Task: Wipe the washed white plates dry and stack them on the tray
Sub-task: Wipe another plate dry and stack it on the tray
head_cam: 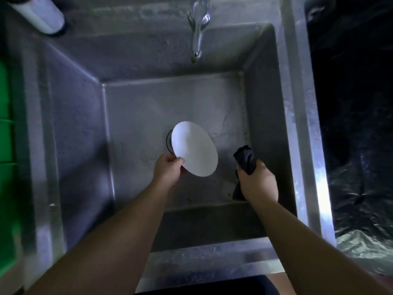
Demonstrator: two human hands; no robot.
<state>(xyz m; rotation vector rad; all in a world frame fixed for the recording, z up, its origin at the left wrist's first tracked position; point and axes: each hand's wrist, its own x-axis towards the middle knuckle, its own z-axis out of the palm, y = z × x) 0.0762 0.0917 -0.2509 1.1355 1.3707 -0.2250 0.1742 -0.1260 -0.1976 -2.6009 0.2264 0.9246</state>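
Hands work above a steel sink (70,116). Left hand (168,169) pinches the near-left rim of a white plate (194,149) between thumb and curled fingers, holding it tilted over the drain (169,141) in the middle of the basin. Right hand (258,180) has its fingers wrapped round a bunched dark cloth (244,159), just right of the plate and apart from it, near the sink's right wall. A tap (198,28) juts out from the far edge.
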